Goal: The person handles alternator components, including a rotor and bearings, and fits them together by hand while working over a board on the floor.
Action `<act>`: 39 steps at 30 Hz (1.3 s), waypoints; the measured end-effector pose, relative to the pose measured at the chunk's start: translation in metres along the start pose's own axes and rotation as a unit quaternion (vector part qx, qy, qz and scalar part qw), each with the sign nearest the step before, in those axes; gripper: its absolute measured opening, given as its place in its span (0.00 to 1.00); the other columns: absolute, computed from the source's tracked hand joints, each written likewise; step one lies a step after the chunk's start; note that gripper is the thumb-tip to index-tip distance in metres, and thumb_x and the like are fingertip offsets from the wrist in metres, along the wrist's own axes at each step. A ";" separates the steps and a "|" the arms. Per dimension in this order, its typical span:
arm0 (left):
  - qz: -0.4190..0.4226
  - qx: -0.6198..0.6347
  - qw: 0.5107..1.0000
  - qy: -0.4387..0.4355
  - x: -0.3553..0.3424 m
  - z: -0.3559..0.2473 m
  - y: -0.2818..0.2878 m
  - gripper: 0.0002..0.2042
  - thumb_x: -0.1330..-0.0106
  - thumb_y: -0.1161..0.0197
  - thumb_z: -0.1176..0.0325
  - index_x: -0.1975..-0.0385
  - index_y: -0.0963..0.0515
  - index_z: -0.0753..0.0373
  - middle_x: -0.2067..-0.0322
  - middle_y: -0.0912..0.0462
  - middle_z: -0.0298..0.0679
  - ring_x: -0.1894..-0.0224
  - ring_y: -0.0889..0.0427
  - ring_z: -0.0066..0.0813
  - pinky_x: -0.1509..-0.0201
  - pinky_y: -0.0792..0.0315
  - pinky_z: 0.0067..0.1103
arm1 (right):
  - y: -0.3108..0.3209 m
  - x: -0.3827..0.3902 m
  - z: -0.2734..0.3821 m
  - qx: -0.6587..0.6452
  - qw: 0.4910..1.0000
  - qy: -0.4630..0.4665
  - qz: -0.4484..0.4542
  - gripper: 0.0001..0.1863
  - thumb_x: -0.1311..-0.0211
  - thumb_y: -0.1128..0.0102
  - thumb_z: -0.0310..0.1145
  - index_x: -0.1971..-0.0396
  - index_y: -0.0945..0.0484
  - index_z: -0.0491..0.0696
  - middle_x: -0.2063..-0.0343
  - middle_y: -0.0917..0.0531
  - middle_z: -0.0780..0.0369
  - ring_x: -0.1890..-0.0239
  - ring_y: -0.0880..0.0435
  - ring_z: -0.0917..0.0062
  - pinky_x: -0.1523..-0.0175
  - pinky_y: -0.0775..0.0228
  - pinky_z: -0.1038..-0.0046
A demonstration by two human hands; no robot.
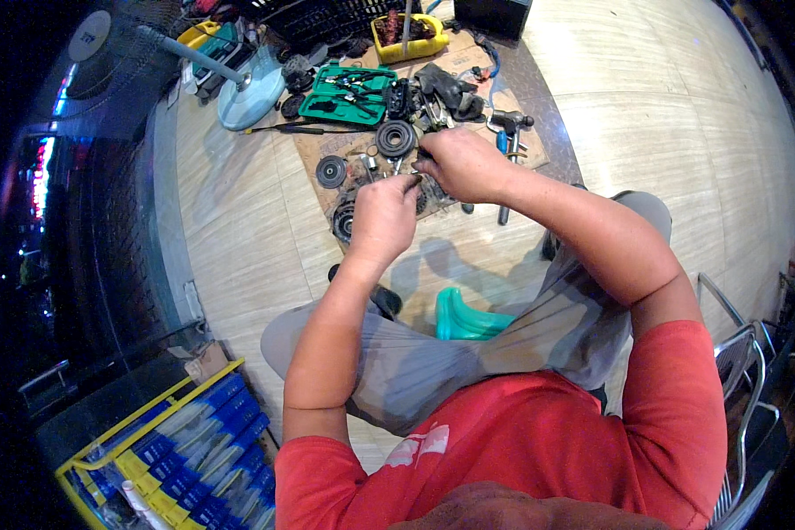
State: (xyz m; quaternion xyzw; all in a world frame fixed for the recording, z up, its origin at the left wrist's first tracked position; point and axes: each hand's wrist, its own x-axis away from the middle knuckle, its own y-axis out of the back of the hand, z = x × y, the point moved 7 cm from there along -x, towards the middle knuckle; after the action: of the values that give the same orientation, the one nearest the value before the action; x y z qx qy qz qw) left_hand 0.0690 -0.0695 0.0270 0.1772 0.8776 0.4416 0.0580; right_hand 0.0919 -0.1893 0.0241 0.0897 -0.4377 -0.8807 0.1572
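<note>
My left hand [386, 216] is closed, its blackened thumb and fingertips pinched together over a cardboard sheet on the floor. Close beside it, my right hand [465, 164] is also closed, fingers curled around something dark and small. What either hand grips is mostly hidden by the fingers. Just beyond them lies a black grooved pulley wheel [396, 139]. A smaller dark disc [330, 171] sits to the left, and another round black part [344, 223] lies by my left wrist. Small metal pieces [368, 165] are scattered between these parts.
A green tool case [348, 94] lies open with pliers inside. Behind it stands a yellow container [409, 45] of parts. A hammer [511, 119] and dark cloth [450, 92] lie at right. A fan [247, 88] stands far left; a turquoise stool [468, 316] is between my legs.
</note>
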 end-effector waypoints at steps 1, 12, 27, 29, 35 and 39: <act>0.000 -0.008 1.000 -0.003 0.000 -0.002 0.001 0.09 0.40 0.40 0.69 0.64 0.18 0.66 0.69 0.18 0.53 0.65 0.18 0.50 0.60 0.25 0.32 | -0.001 0.000 -0.001 0.000 1.000 -0.004 0.001 0.12 0.43 0.40 0.36 0.73 0.23 0.41 0.74 0.20 0.48 0.66 0.20 0.50 0.60 0.30 0.53; -0.124 0.146 0.979 0.068 -0.001 0.021 0.005 0.12 0.35 0.42 0.69 0.57 0.21 0.71 0.66 0.16 0.49 0.63 0.17 0.36 0.57 0.26 0.26 | -0.006 0.008 0.009 -0.094 0.994 -0.034 -0.040 0.12 0.42 0.42 0.36 0.73 0.23 0.41 0.73 0.19 0.47 0.64 0.20 0.50 0.58 0.29 0.53; -0.115 0.639 0.752 0.114 -0.008 0.032 0.003 0.11 0.33 0.45 0.75 0.52 0.27 0.72 0.58 0.18 0.47 0.58 0.18 0.33 0.51 0.23 0.26 | -0.018 0.013 0.011 -0.161 0.985 -0.003 -0.057 0.11 0.45 0.38 0.37 0.72 0.21 0.44 0.72 0.19 0.49 0.65 0.20 0.51 0.59 0.27 0.55; -0.117 0.663 0.733 0.099 -0.010 0.034 0.007 0.10 0.32 0.49 0.78 0.54 0.27 0.72 0.59 0.19 0.48 0.58 0.17 0.37 0.51 0.22 0.28 | -0.018 0.013 0.011 -0.148 0.988 -0.005 -0.046 0.10 0.44 0.38 0.37 0.71 0.21 0.44 0.73 0.19 0.49 0.65 0.20 0.51 0.59 0.27 0.55; -0.097 0.699 0.705 0.071 -0.009 0.036 0.013 0.08 0.31 0.49 0.77 0.56 0.27 0.71 0.59 0.19 0.49 0.58 0.17 0.37 0.51 0.22 0.28 | -0.016 0.008 0.011 -0.176 0.983 -0.006 -0.047 0.12 0.45 0.36 0.37 0.69 0.21 0.43 0.70 0.19 0.49 0.63 0.20 0.51 0.58 0.27 0.56; -0.078 0.706 0.702 0.053 -0.008 0.031 0.011 0.08 0.32 0.49 0.77 0.56 0.26 0.71 0.59 0.18 0.49 0.58 0.17 0.36 0.51 0.22 0.28 | -0.017 0.004 0.010 -0.283 0.958 0.010 -0.050 0.13 0.45 0.34 0.37 0.66 0.21 0.43 0.68 0.18 0.49 0.63 0.18 0.55 0.58 0.27 0.61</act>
State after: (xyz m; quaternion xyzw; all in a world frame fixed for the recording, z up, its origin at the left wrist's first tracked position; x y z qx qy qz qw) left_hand 0.0874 -0.0431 0.0171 0.0735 0.9448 -0.3046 -0.0964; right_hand 0.0817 -0.1741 0.0164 0.0725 -0.1633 -0.9745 0.1360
